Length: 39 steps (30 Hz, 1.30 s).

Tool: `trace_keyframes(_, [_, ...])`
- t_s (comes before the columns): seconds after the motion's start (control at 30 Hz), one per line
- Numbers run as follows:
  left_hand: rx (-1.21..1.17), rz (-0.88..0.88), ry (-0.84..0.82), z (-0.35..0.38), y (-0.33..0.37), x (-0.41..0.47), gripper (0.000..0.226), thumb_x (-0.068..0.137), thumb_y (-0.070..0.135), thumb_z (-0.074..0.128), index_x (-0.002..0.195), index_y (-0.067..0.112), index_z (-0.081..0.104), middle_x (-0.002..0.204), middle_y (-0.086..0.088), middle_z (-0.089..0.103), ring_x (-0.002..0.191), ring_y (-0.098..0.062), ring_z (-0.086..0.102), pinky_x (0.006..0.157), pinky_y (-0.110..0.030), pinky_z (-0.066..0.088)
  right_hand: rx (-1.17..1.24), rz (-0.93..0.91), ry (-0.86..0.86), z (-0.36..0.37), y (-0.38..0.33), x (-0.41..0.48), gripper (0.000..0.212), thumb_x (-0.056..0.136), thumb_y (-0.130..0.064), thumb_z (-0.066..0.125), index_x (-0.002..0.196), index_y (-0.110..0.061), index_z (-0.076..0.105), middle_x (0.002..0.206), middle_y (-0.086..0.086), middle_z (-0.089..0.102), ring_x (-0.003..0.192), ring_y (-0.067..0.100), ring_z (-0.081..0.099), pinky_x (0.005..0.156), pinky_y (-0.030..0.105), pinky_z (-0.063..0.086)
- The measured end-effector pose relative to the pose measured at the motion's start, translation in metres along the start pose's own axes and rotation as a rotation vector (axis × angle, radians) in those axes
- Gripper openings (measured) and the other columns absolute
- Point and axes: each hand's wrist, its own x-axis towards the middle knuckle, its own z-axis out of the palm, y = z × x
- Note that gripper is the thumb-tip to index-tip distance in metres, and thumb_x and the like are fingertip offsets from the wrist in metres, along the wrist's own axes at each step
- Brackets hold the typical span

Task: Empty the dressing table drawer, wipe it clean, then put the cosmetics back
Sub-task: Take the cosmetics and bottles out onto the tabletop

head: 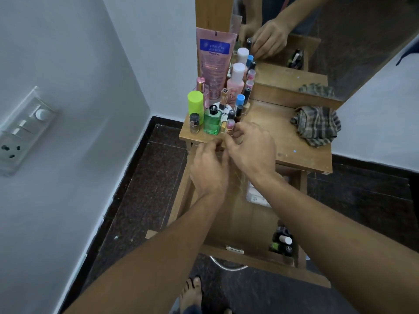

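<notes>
Step in hand: emptying the drawer. I judge it to be more than half done.

Findings:
- The dressing table top [283, 141] carries a tight cluster of cosmetics [226, 91] along its left edge, from the mirror [328, 46] forward to the near left corner.
- The green bottle [212, 121] stands upright at the front of that cluster.
- The drawer [254, 260] is pulled out below the near edge. A few small bottles [283, 243] lie in its near right corner, and a white packet [256, 196] lies further back, partly under the top.
- The cloth [316, 125] lies bunched near the right edge, well apart from the cosmetics.

Hands:
- My right hand [249, 152] is at the near left corner, its fingers curled narrowly around a small pale item [238, 138], just beside the front row.
- My left hand [209, 171] is at the near edge, touching or almost touching the right. Its fingers are curled, but I cannot tell whether they hold anything.

Recommendations:
- Set the item down upright and fully on the wood, clear of the lip.
- Release it without brushing the front row, because the bottles are narrow, closely packed and likely to topple together.
- Keep the cluster to the left so the cloth can be reached freely.
- Clear the drawer's near right corner and remove the packet before wiping.
</notes>
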Motion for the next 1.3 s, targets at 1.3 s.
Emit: trace_keyframes(1.3, [0.307,0.258,-0.997,0.016,0.005,-0.114,0.032,0.091,0.029,0.064,0.123,0.025,0.066,0.114,0.008,0.07,0.104,-0.014,0.063,0.089,-0.032,0.053,-0.551,-0.469,-0.977,-0.1,0.114,-0.102,0.028,0.084,-0.012,0.064,0.107,-0.027,0.071,0.099,-0.007,0.048,0.102,0.023,0.057,0.066,0.032,0.039])
